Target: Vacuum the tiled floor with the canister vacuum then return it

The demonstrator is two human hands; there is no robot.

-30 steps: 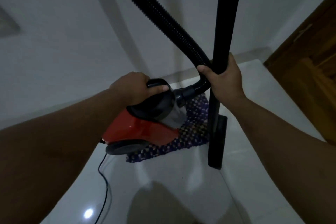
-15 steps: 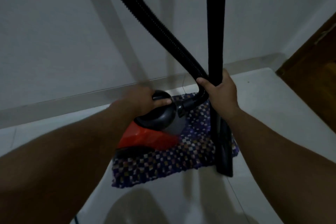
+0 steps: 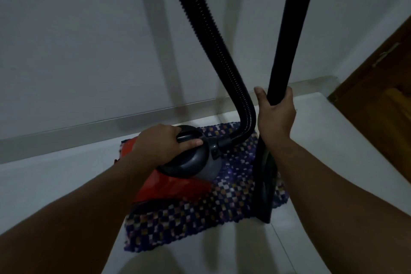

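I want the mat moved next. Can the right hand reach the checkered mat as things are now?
Probably not yet. The right hand grips the black wand, so it is busy, and the wand's floor head stands on the checkered mat edge below it.

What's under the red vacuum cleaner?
A checkered mat lies under the red vacuum cleaner, spread on the tiled floor. The left hand grips its handle. Whether the vacuum rests on the mat or hangs just above is hidden.
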